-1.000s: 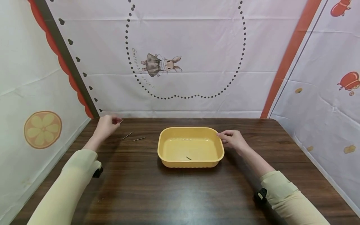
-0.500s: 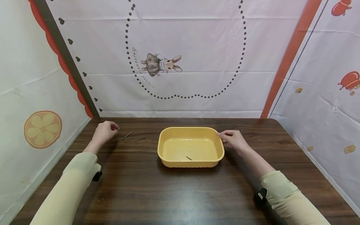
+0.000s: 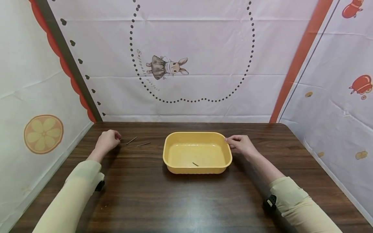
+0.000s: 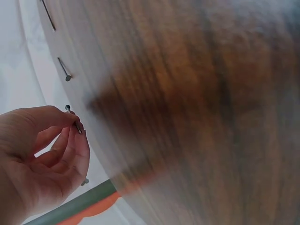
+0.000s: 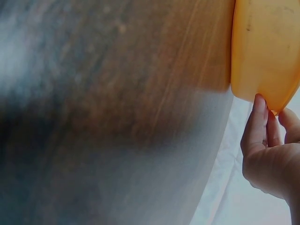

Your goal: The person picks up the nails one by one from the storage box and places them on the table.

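Though the held nail [image 4: 78,128] is barely a glint in the head view, the left wrist view gives me its head and tip.

Left hand [image 3: 107,142]: thumb and fingers pinching that nail; contact with the wood not readable. Below it in the wrist view, one grey tip [image 4: 85,181]; I cannot tell what it belongs to.

First loose nail [image 3: 132,140], nearest the left hand, slanted; second loose nail [image 3: 143,144], just beside it, cut off in the wrist view.

Yellow tray [image 3: 198,170]: mid-table, upright, running out of the right wrist view. Inner nail [image 3: 195,164]: inside, by the front wall; I cannot tell whether its near end is hidden.

Right hand [image 3: 242,145]: thumb and fingers gripping the tray's right rim, some fingers behind it.

Sleeves [image 3: 78,184]: pale yellow, cut off by my lower frame.

Table [image 3: 163,200]: dark wood grain, glossy, a pale reflection before the tray, blurred in both wrist views.

Sheeting [image 3: 209,48]: white, creased, on three sides; rabbit print [image 3: 163,67] lying sideways at the back, orange-slice print [image 3: 43,134] at left.

Edges: straight rear, rounded far corners, tray near the rear. Room to move: bare wood between second nail and tray, a broader stretch in front.
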Demonstrator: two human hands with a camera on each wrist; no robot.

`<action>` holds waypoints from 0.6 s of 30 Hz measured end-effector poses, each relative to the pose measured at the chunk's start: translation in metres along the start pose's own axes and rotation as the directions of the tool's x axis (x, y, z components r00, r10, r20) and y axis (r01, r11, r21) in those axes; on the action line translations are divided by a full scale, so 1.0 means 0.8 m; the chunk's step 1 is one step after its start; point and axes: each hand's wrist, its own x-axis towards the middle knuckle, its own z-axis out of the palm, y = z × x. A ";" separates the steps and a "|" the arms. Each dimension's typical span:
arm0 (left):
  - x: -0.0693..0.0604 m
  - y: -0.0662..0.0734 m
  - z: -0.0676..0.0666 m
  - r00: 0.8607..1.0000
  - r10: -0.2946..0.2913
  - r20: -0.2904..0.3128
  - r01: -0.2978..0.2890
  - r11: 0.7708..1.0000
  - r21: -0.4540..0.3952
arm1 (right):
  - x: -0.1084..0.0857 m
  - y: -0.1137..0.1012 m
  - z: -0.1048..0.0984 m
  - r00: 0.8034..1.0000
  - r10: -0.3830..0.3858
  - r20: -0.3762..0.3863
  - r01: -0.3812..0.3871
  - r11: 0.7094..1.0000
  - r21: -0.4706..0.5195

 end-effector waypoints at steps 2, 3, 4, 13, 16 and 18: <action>-0.001 -0.001 0.001 1.000 0.002 0.016 -0.002 1.000 0.007 | 0.001 0.001 0.000 1.000 0.002 -0.001 -0.002 1.000 -0.002; -0.002 -0.002 0.002 1.000 0.003 0.023 -0.003 1.000 0.009 | 0.001 0.001 0.000 1.000 0.003 -0.001 -0.003 1.000 -0.004; -0.002 -0.003 0.002 1.000 0.006 0.026 -0.006 1.000 0.012 | 0.001 0.001 0.000 1.000 0.003 -0.001 -0.003 1.000 -0.004; -0.005 -0.005 0.006 1.000 0.003 0.026 -0.003 1.000 0.014 | 0.001 0.003 0.000 1.000 0.001 -0.003 -0.001 1.000 -0.011; -0.006 -0.004 0.006 1.000 -0.005 0.021 0.004 1.000 0.023 | 0.001 0.004 0.001 1.000 0.004 -0.010 -0.004 1.000 -0.006; -0.006 -0.004 0.006 1.000 -0.005 0.019 0.005 1.000 0.025 | 0.002 0.004 0.001 1.000 0.002 -0.009 -0.002 1.000 -0.008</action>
